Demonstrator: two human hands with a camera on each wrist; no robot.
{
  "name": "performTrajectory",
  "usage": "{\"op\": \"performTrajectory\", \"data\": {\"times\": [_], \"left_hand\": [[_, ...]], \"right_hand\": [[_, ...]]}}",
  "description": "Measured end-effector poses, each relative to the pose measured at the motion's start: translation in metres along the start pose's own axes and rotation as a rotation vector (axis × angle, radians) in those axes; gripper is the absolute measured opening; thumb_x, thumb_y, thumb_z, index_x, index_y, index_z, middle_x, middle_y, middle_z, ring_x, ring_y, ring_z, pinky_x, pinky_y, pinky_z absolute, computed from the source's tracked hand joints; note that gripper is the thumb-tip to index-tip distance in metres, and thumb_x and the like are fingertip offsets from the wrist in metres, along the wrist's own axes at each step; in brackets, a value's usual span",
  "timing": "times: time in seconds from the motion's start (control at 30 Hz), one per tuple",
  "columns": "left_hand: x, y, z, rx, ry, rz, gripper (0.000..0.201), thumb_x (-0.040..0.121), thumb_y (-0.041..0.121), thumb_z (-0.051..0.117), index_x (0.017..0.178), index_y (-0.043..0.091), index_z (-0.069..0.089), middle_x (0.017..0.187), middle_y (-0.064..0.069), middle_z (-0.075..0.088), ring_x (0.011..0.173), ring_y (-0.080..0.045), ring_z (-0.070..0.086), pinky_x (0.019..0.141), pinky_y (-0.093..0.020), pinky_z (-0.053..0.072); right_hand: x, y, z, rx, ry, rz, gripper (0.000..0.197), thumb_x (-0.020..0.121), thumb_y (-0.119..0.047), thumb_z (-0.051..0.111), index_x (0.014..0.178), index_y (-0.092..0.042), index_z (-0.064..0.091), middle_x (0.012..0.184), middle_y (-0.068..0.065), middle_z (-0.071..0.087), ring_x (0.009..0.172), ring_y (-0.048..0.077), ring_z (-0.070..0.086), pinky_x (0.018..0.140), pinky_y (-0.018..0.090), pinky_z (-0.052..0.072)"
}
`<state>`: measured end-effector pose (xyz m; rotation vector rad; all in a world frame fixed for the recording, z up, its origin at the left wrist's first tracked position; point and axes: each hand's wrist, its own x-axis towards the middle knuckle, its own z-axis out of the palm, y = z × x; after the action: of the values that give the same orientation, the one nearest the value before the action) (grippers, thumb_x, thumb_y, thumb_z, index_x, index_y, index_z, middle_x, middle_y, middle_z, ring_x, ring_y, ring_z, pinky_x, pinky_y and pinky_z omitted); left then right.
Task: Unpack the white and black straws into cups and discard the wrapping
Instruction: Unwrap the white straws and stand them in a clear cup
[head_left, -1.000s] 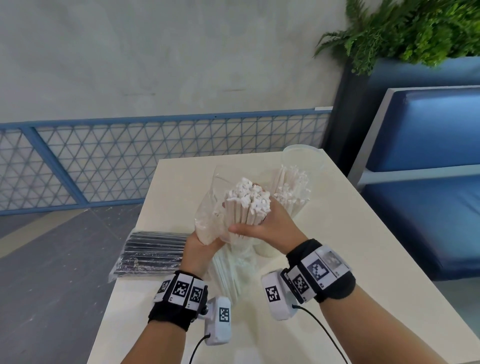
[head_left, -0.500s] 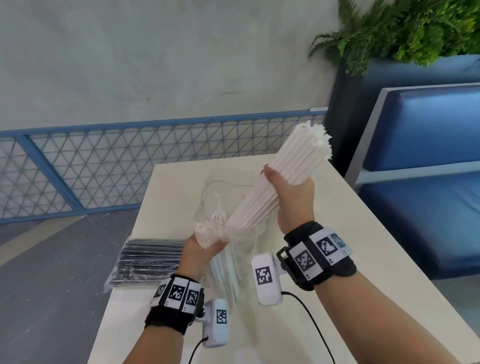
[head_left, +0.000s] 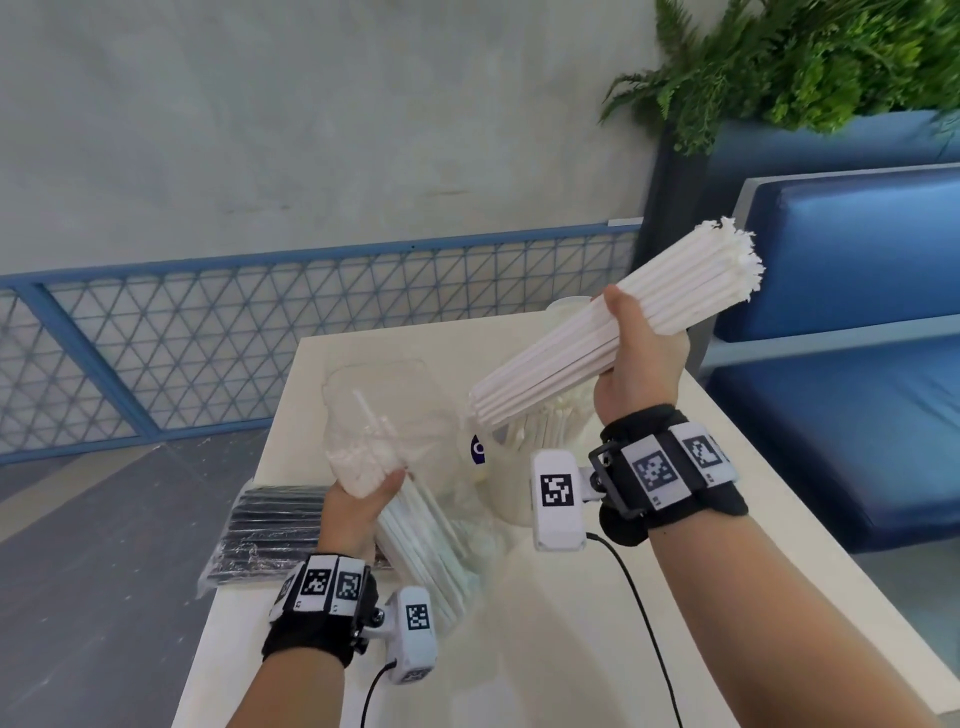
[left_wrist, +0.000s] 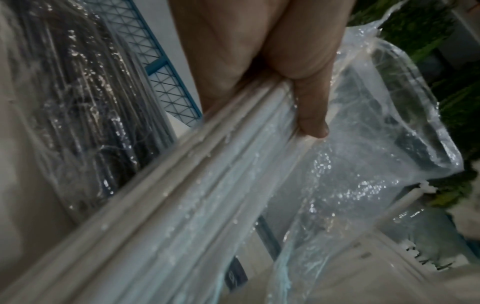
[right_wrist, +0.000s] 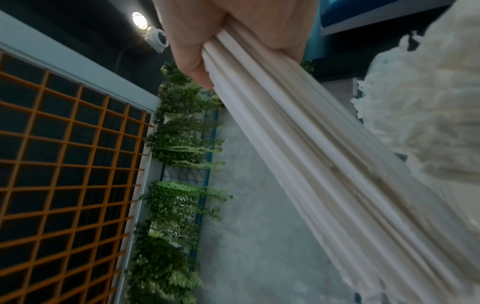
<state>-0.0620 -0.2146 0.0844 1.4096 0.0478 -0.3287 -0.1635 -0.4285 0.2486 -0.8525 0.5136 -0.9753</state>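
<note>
My right hand (head_left: 636, 358) grips a thick bundle of white straws (head_left: 613, 332), (right_wrist: 298, 144), held clear of the bag and slanting up to the right above the table. My left hand (head_left: 363, 499), (left_wrist: 259, 67) holds the clear plastic wrapping (head_left: 384, 415), (left_wrist: 363, 144) with the remaining white straws (head_left: 421, 535), (left_wrist: 168, 195) still inside it. A cup (head_left: 509, 488) packed with white straws (head_left: 550, 421) stands under the right hand; those straw tops (right_wrist: 420, 123) show in the right wrist view too. A sealed pack of black straws (head_left: 270, 535), (left_wrist: 78, 102) lies at the table's left edge.
The pale table (head_left: 571, 623) has a drop to the floor on its left. A second clear cup's rim (head_left: 569, 304) peeks out behind the raised bundle. A blue bench (head_left: 857, 364) and planter (head_left: 805, 62) stand to the right, a blue mesh fence (head_left: 208, 338) behind.
My right hand has pulled the white straw bundle fully out of the wrapping and lifted it up and to the right. The left hand has kept its hold on the bag.
</note>
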Motion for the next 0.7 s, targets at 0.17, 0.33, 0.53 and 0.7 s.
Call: {"op": "performTrajectory", "data": {"times": [0.17, 0.33, 0.53, 0.7], "left_hand": [[-0.007, 0.0, 0.006, 0.01, -0.022, 0.019, 0.012, 0.077, 0.002, 0.069, 0.083, 0.01, 0.062, 0.087, -0.01, 0.066, 0.085, -0.027, 0.064, 0.089, -0.046, 0.049], [-0.012, 0.001, 0.01, 0.057, -0.064, 0.048, 0.014, 0.076, 0.001, 0.07, 0.082, 0.011, 0.063, 0.086, -0.01, 0.067, 0.086, -0.029, 0.064, 0.089, -0.048, 0.05], [-0.015, 0.0, 0.009, 0.049, -0.08, 0.032, 0.017, 0.073, 0.003, 0.075, 0.086, 0.006, 0.065, 0.094, -0.019, 0.068, 0.099, -0.04, 0.063, 0.093, -0.055, 0.048], [-0.016, 0.0, 0.007, 0.035, -0.078, 0.029, 0.016, 0.073, 0.0, 0.074, 0.083, 0.009, 0.065, 0.091, -0.017, 0.068, 0.101, -0.041, 0.063, 0.093, -0.058, 0.047]], "right_hand": [[0.003, 0.016, 0.005, -0.195, -0.05, -0.191, 0.028, 0.077, -0.008, 0.071, 0.099, -0.012, 0.054, 0.086, -0.003, 0.059, 0.08, 0.008, 0.06, 0.066, 0.017, 0.051], [0.007, 0.051, 0.008, -0.429, -0.146, -0.226, 0.034, 0.077, -0.011, 0.072, 0.105, -0.016, 0.053, 0.087, -0.011, 0.057, 0.08, 0.003, 0.057, 0.068, 0.012, 0.047], [0.017, 0.08, 0.004, -0.714, -0.185, -0.16, 0.042, 0.076, -0.018, 0.073, 0.113, -0.007, 0.056, 0.1, 0.003, 0.06, 0.098, 0.022, 0.058, 0.076, 0.026, 0.045], [0.019, 0.074, 0.01, -0.734, -0.203, -0.231, 0.066, 0.074, -0.017, 0.075, 0.13, -0.014, 0.039, 0.112, -0.003, 0.054, 0.097, 0.01, 0.053, 0.077, 0.011, 0.039]]}}
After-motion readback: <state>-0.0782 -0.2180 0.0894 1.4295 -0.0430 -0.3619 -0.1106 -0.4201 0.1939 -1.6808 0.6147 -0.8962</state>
